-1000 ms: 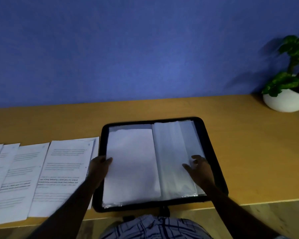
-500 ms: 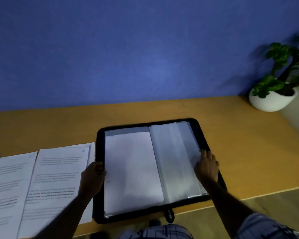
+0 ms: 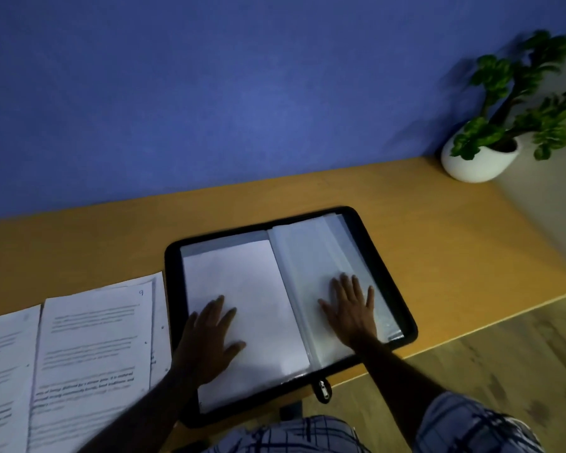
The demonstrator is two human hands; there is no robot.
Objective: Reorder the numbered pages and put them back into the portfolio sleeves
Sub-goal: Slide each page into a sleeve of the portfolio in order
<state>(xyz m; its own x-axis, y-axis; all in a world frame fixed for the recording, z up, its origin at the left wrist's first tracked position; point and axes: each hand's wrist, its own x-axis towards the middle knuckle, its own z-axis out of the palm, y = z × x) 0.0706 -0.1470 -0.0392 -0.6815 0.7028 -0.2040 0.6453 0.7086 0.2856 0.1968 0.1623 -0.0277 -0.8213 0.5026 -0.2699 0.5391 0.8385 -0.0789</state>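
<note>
Both hands are pressing flat on the open portfolio (image 3: 373, 266) at the desk's (image 3: 438, 240) front edge.

The left hand (image 3: 209, 338), fingers straight and spread wide, is resting on the white sheet (image 3: 242, 282) in the left sleeve. The right hand (image 3: 352, 308), equally splayed and holding nothing, is lying on the stack of clear sleeves (image 3: 307, 256). Loose printed pages (image 3: 92, 338) are lying just beside the portfolio, along the front edge to its left. The pages are probably going to handle as light, floppy and easily creased, the sleeves as slick and limp. So pinching a page by a short edge while the other hand is opening a sleeve's mouth seems wisest.
</note>
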